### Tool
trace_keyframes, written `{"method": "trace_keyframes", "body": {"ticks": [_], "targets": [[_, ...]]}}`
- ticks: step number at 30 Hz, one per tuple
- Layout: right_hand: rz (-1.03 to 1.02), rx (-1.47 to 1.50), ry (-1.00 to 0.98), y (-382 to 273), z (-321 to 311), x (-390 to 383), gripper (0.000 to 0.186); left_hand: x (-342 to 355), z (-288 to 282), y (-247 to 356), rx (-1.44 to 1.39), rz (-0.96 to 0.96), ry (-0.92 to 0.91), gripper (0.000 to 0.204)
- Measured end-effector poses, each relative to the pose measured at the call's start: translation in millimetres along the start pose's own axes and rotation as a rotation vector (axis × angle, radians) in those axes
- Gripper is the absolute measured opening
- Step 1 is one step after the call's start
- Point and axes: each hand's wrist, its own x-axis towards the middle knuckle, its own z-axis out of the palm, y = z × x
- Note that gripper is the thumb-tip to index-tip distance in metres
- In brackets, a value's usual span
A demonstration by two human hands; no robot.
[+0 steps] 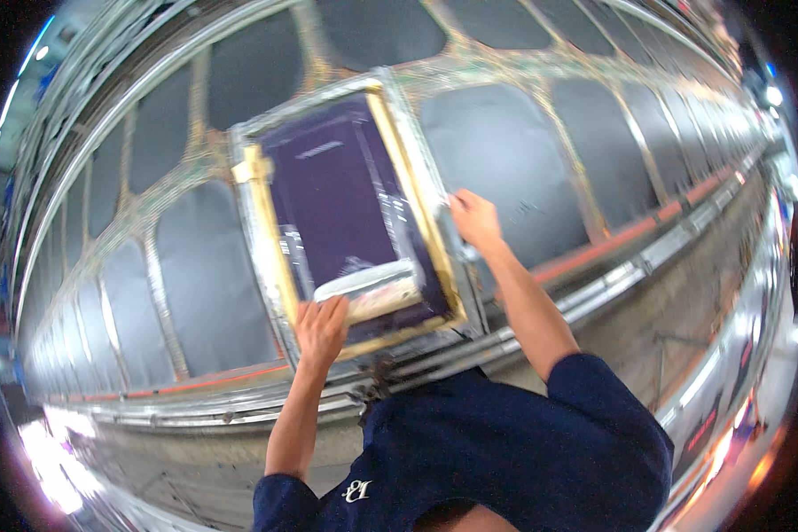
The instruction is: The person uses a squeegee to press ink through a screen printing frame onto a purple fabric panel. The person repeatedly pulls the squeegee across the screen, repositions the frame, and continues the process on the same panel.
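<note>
A screen printing frame (414, 155) with a metal rim and yellow tape along its inner edges lies tilted across the table in front of me. Its mesh (332, 191) shows dark purple. Inside, at the near end, rests a squeegee (383, 300) with a pale, stained blade holder. My left hand (321, 330) is closed over the lower left rim, right beside the squeegee's left end; whether it touches the squeegee I cannot tell. On the other side, my right hand (476, 219) is closed on the right rim, its fingertips partly hidden.
The long printing table carries rows of dark panels (496, 151), with stained strips (452, 71) between them. Along the near edge runs a metal rail (594, 288) beside an orange line (585, 257). Beyond the rail is grey floor (621, 337).
</note>
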Motion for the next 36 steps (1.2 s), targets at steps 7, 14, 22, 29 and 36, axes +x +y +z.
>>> {"method": "trace_keyframes", "body": {"ticks": [7, 14, 22, 29, 36], "targets": [[-0.214, -0.611, -0.265, -31.5, -33.2, 26.9, 0.031, 160.9, 39.6, -153.1, 0.061, -0.025, 0.037, 0.043], [-0.916, -0.099, -0.123, -180.7, -18.6, 143.7, 0.062, 271.5, 9.5, -203.3, -0.147, -0.064, -0.037, 0.016], [-0.942, -0.718, -0.314, -241.2, 79.2, 225.0, 0.039, 320.6, 21.0, -238.0, -0.086, -0.248, -0.236, 0.028], [-0.974, -0.561, -0.258, -199.0, 74.3, 163.7, 0.026, 257.7, 31.7, -201.8, -0.088, -0.166, -0.194, 0.018], [-0.959, -0.485, -0.306, -115.0, 60.0, 18.7, 0.021, 123.6, 14.6, -101.1, -0.121, -0.137, -0.197, 0.011]]}}
